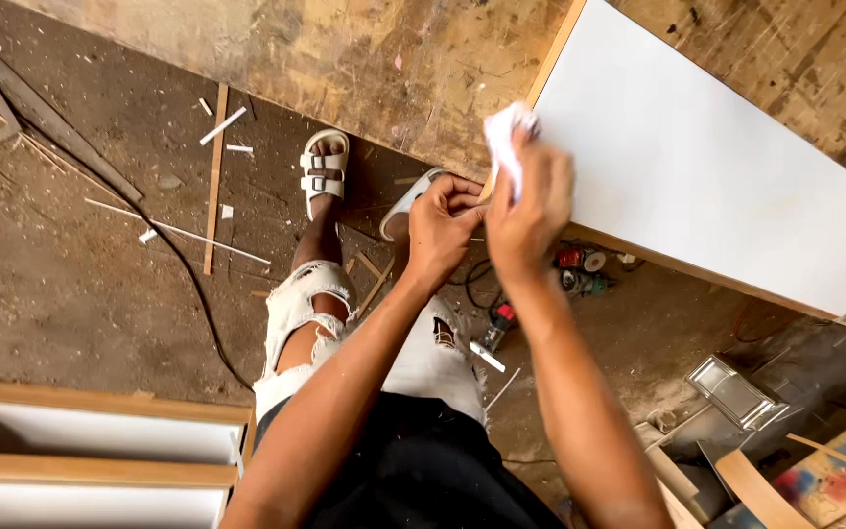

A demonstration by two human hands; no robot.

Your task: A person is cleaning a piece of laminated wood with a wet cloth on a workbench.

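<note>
Two hands at the corner of a flat white board [697,167].
The right hand [529,211] squeezes a crumpled white cloth [504,140]; the left hand [443,223] pinches the board's wooden edge.

board top: flat white laminate board [707,167] bare, free w/ room to right
board corner: both hands crowd it
table: worn wooden table [384,69] open on left

My white board [717,167] lies flat on the scarred wooden workbench [374,69] (one corner overhanging the near edge).
</note>
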